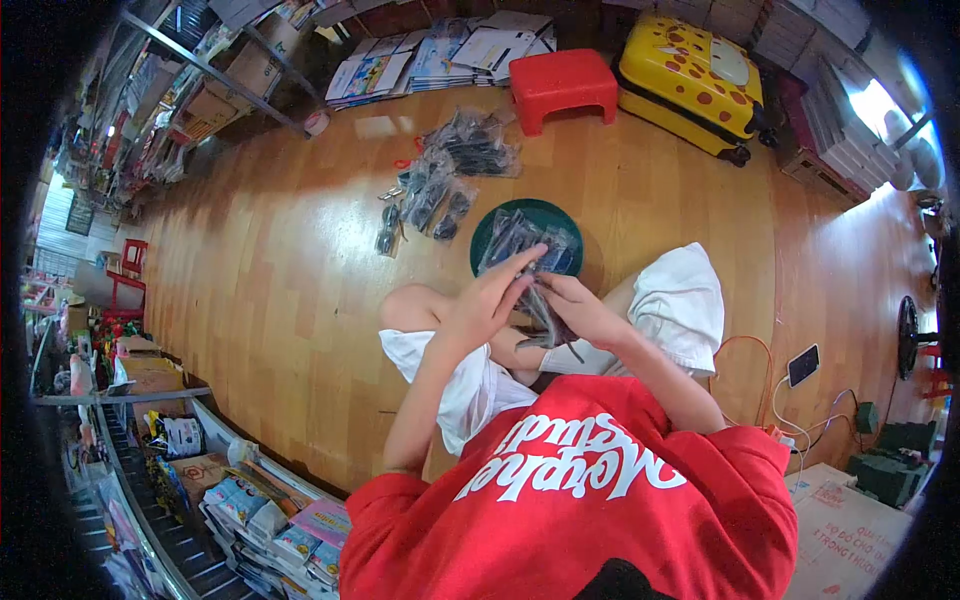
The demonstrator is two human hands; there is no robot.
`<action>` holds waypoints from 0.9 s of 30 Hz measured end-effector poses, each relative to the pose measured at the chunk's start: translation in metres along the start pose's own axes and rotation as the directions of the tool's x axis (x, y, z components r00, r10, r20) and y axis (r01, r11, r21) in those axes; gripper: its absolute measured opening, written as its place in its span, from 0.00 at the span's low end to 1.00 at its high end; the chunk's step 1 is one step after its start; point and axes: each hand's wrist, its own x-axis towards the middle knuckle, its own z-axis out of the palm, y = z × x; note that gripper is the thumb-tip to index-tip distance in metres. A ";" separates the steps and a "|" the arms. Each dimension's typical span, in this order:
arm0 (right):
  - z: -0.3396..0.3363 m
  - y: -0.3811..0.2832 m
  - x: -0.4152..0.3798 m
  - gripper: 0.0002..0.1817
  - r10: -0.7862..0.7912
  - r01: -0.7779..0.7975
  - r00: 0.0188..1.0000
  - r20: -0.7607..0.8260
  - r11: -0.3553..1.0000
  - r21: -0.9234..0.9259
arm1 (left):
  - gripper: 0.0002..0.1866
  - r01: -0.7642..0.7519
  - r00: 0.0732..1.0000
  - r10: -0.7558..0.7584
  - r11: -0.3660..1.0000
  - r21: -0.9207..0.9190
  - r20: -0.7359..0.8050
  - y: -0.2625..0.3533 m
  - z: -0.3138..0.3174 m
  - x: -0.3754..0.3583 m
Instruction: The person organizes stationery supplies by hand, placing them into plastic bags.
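My left hand [497, 292] lies along the upper side of a bundle of bagged sunglasses [545, 318], its fingers stretched but pressed against the plastic. My right hand [583, 308] grips the same bundle from the other side, thumb and fingers closed on it. Dark temple arms poke out below the hands; fingers partly hide the bundle. Just beyond, a round dark green basket [483, 262] holds more clear packets with dark glasses [515, 232]. Farther off on the floor lies a loose pile of bagged sunglasses [465, 150], with single packets [388, 230] at its near edge.
A red stool [563, 85] and a yellow spotted suitcase [690, 80] stand at the back, beside stacked flat packs [440, 60]. Goods fill a metal rack [140, 400] on the left. A phone [803, 366], cables and a carton [845, 525] are on the right.
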 end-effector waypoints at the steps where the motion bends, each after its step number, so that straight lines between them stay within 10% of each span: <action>1: -0.005 0.002 0.002 0.16 0.032 -0.033 0.998 0.050 0.999 0.033 | 0.22 -0.030 0.999 0.031 0.998 0.059 -0.016 0.001 -0.001 0.004; 7: -0.019 0.010 -0.006 0.14 0.095 -0.091 0.982 0.166 0.995 -0.034 | 0.18 -0.144 0.990 0.135 0.946 0.292 0.051 -0.017 -0.001 0.002; 10: -0.026 0.019 -0.021 0.15 -0.020 0.079 0.974 0.225 0.963 -0.257 | 0.16 0.141 0.988 -0.140 0.990 -0.001 -0.057 -0.039 -0.018 -0.006; 17: -0.068 -0.001 -0.051 0.21 0.130 0.173 0.829 0.544 0.866 -0.469 | 0.13 0.183 0.974 -0.115 0.908 0.378 -0.196 -0.034 -0.041 -0.024; 21: -0.087 -0.026 -0.045 0.22 0.309 -0.206 0.943 0.126 0.835 -0.510 | 0.13 0.216 0.953 -0.197 0.975 0.059 -0.230 -0.025 -0.053 -0.025; 24: -0.044 -0.019 -0.027 0.21 0.259 -0.224 0.939 -0.224 0.959 0.173 | 0.13 0.102 0.947 -0.120 0.992 -0.075 -0.298 0.005 -0.022 -0.007; 27: -0.015 -0.019 -0.001 0.19 0.345 -0.246 0.933 0.100 0.413 0.877 | 0.13 -0.024 0.948 0.055 0.994 0.102 -0.314 0.006 0.002 0.007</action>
